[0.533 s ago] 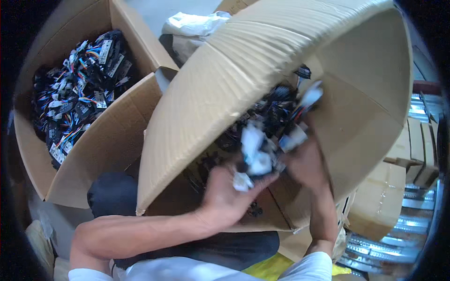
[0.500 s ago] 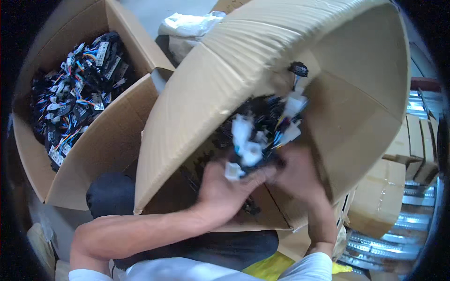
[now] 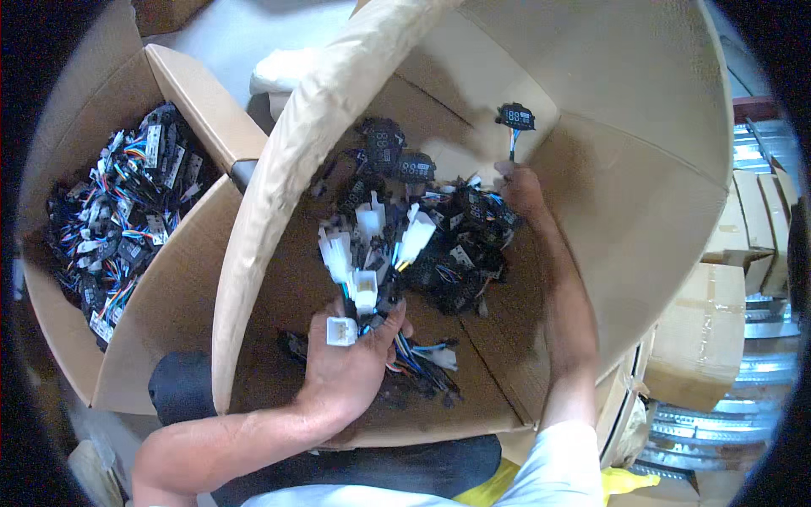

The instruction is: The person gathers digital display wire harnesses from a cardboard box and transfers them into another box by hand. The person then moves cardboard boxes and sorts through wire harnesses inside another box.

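Note:
My left hand (image 3: pixel 351 363) is closed around a bundle of wire harnesses, its white plastic connectors (image 3: pixel 363 291) fanned out above the fingers. Further right, my right hand (image 3: pixel 524 190) pinches the coloured wires of a small black display module (image 3: pixel 515 117), which stands up above the fingers. Both hands are inside a large tilted cardboard box (image 3: pixel 642 220). Between and beyond them lies a pile of black display modules (image 3: pixel 473 245) with wires and connectors. More loose wires (image 3: pixel 422 363) hang or lie just below my left hand; which of the two I cannot tell.
On the left stands an open cardboard box (image 3: pixel 186 270) holding many wired black modules (image 3: pixel 127 228). The big box's curved edge (image 3: pixel 262 228) rises between the two boxes. At the right are closed cartons (image 3: pixel 697 338) beside metal rails (image 3: pixel 710 422). A white bag (image 3: pixel 279 72) lies behind.
My hands were together over the bundle and have separated. The left moved left and down with the bundle; the right moved up with a single module. The view has shifted over the box.

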`<state>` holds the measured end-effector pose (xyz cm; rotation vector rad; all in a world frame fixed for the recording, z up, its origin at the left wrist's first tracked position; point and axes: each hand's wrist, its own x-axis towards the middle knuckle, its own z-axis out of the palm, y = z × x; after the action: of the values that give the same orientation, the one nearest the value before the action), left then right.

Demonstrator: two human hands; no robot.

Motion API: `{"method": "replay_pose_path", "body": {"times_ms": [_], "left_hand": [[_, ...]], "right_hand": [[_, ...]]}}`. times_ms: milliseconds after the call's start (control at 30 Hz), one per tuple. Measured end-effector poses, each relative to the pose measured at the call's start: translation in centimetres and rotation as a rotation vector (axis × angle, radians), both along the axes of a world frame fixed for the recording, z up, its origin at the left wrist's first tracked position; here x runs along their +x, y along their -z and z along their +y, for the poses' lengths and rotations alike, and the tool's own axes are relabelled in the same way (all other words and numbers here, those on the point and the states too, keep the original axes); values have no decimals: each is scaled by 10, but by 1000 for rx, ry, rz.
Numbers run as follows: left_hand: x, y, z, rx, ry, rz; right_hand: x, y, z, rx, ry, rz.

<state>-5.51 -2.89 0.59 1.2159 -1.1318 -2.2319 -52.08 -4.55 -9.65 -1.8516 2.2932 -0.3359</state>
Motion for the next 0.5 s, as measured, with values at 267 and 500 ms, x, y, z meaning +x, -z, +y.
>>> {"method": "replay_pose_path", "body": {"times_ms": [267,500], "left_hand": [[4,17,2,69,-31,32],[21,17,-1,26,-99,43]], "right_hand": [[13,107,-14,214,119,528],[69,15,-17,390,-15,447]]}}
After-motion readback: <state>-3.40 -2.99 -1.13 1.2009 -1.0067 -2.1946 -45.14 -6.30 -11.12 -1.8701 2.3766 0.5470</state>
